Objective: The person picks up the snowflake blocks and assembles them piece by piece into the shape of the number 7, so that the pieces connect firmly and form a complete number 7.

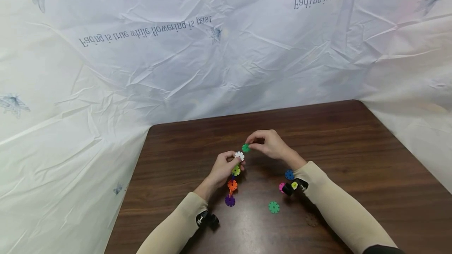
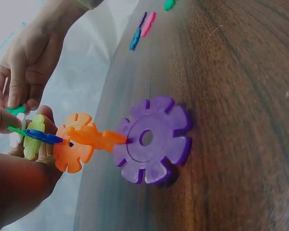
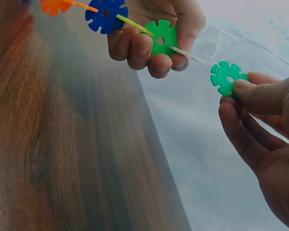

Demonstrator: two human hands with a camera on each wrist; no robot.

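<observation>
1. The left hand (image 1: 220, 166) had its fingers grasping a chain (image 1: 232, 186) of slotted flower-shaped discs near its upper end, above the worktop (image 1: 254, 232).
2. From the far tip, the chain ran through a purple disc (image 2: 161, 139), two orange discs (image 2: 72, 156), a blue disc (image 3: 115, 10), a yellow-green disc (image 2: 33, 139) and a bright green disc (image 3: 164, 49) to a white disc (image 1: 239, 155).
3. Whether the purple disc touched the wood could not be told.
4. The right hand (image 1: 271, 144) had its thumb and forefinger pinching a teal-green disc (image 3: 223, 82) by its edge.
5. That disc sat right at the white one's rim; whether their slots were joined could not be told.
6. On the worktop, a loose green disc (image 1: 274, 208) lay apart, nearer the person, while a pink disc (image 1: 281, 187) and a second blue disc (image 1: 289, 174) lay near the right sleeve (image 1: 339, 199).
7. A pale printed sheet (image 1: 219, 69) hung behind the worktop.
</observation>
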